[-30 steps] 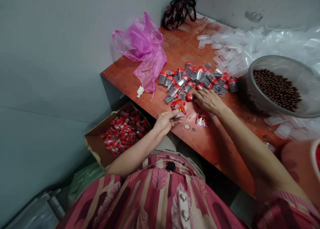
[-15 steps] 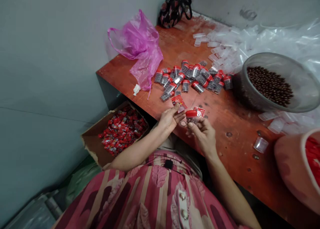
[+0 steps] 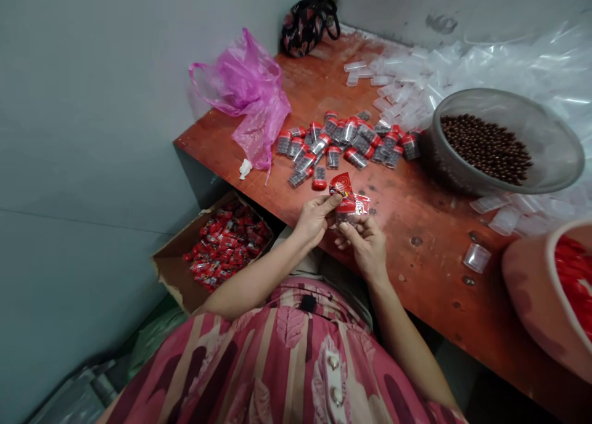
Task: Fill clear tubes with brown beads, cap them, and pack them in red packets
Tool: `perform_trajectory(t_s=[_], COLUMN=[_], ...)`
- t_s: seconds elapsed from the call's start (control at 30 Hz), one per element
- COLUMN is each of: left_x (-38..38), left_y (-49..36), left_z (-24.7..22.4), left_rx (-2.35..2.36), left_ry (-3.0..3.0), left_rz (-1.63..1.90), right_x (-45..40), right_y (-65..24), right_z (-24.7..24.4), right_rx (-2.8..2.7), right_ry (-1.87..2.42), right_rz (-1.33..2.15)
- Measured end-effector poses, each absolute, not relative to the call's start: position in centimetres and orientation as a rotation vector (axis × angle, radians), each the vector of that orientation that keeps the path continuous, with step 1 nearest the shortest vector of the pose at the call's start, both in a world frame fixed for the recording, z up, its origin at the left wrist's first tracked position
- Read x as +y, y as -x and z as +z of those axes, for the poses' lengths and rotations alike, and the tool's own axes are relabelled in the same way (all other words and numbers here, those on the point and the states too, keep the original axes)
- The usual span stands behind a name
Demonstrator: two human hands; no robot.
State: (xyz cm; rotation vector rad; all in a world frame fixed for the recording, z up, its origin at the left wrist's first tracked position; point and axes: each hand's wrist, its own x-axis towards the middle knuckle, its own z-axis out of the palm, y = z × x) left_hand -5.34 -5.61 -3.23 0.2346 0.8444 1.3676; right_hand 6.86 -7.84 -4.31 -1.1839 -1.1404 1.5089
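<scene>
My left hand (image 3: 314, 219) pinches a red printed wrapper (image 3: 341, 185) between thumb and fingers, at the near edge of the table. Close against it, my right hand (image 3: 367, 244) grips a small clear jar (image 3: 345, 213) with a red lid and dark balls inside. A second shiny red wrapper (image 3: 362, 204) sticks out above the right fingers. The first wrapper lies against the jar's lid. Beyond my hands, a pile of filled red-lidded jars (image 3: 349, 131) lies on the orange table (image 3: 393, 217); one stands lid down nearer to me.
A grey bowl (image 3: 550, 146) of dark balls stands right, before many clear empty jars (image 3: 407, 73). A pink tub (image 3: 522, 288) holds red pieces. A pink bag (image 3: 250, 85) lies left; a carton (image 3: 178, 276) of red packets sits below. One clear jar (image 3: 476, 257) lies near the tub.
My left hand has brought its wrapper over against the jar's lid, and the two hands are now together. The view has shifted slightly, with the table things appearing further left.
</scene>
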Motion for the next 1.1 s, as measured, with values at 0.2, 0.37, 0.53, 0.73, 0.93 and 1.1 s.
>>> perform_trajectory(t_s=[0.2,0.37,0.53,0.73,0.93,1.1], left_x=[-5.5,-5.6,-5.5,-6.2,-6.7,-7.0], left_y=[5.3,5.5,5.6,4.4,5.8,6.8], left_z=[-3.5,-3.6,-3.8,-4.4,-4.8,-3.5], left_rx=[0.89,0.931,0.956,1.04,1.225,1.348], left_ry=[-0.32,-0.423,-0.49,-0.536,-0.749,-1.261], left_rz=[1.274,1.222,1.143,1.225,1.138,0.851], right_x=[-7.6,-7.4,-7.3,-7.6,-5.9,-2.4], right_y=[-7.0,-7.3,-7.5,-7.2,-9.2,-11.1], right_z=[-4.9,-5.5,-5.6,-5.7,-6.0,-2.5], right_rx=[-1.157,-1.11,-0.984,-1.051,-1.419,-1.929], right_ry=[1.199,1.156,1.096,1.187,1.248,1.064], right_rz=[1.383,1.466,1.584,1.438,1.321,0.696])
